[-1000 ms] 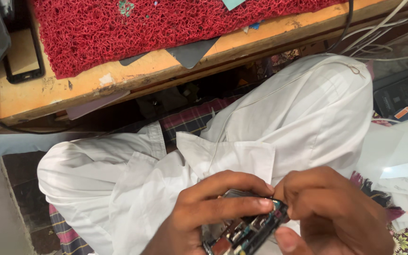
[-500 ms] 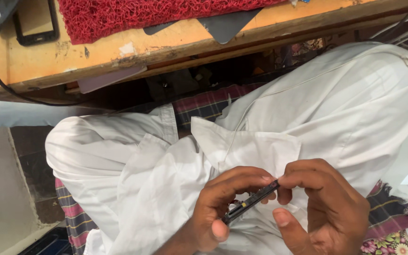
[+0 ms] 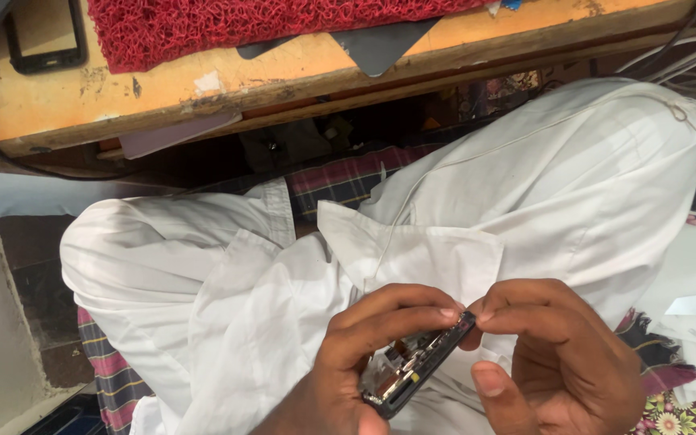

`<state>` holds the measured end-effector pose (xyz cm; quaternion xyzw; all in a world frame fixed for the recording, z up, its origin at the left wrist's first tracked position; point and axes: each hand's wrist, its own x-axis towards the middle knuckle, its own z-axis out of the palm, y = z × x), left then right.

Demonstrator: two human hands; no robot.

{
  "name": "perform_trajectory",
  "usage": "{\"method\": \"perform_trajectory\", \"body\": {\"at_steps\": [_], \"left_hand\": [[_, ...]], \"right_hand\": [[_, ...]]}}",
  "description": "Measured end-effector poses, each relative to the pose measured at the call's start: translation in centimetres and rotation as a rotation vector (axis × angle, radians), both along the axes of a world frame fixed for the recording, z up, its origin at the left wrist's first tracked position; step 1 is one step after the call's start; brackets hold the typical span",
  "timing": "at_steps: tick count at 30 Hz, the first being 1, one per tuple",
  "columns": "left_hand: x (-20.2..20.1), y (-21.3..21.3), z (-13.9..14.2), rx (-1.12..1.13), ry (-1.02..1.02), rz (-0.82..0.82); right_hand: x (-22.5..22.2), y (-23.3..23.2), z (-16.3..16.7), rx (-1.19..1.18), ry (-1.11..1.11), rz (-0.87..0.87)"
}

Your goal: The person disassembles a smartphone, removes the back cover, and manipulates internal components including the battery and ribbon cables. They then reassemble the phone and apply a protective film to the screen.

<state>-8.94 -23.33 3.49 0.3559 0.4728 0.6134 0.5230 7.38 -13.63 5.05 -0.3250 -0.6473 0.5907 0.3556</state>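
An opened phone body (image 3: 414, 368) with bare circuit parts showing is held edge-on low in the head view, above my lap in white cloth (image 3: 300, 266). My left hand (image 3: 356, 354) wraps around its lower left side, fingers curled over the top edge. My right hand (image 3: 557, 362) pinches the phone's upper right corner between thumb and fingertips. The underside of the phone is hidden by my palms.
A worn wooden bench edge (image 3: 300, 68) runs across the top, bearing a red mesh mat (image 3: 227, 24), a dark flat sheet (image 3: 380, 44) and a black phone frame (image 3: 42, 36). White cables (image 3: 670, 48) trail at right. Floral cloth (image 3: 686, 415) lies bottom right.
The view has shifted, so hands and phone sit lower right. The phone has turned from edge-on to show its open inside, and both hands keep their hold.
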Motion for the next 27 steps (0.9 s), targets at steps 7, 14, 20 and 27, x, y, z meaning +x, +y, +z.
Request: {"method": "perform_trajectory", "body": {"at_steps": [7,14,20,27], "left_hand": [[-0.4,0.2,0.4,0.021,0.022,-0.019],[-0.3,0.2,0.3,0.069,-0.005,-0.017],[-0.1,0.2,0.4,0.075,-0.022,-0.009],[0.0,0.3,0.3,0.133,-0.072,0.013]], "right_hand": [[0.1,0.4,0.6,0.019,0.002,0.034],[0.1,1.7,1.4,0.216,-0.143,0.072],[0.8,1.8,1.6,0.216,-0.180,0.077],[-1.0,1.8,1.8,0.333,-0.129,0.070]]}}
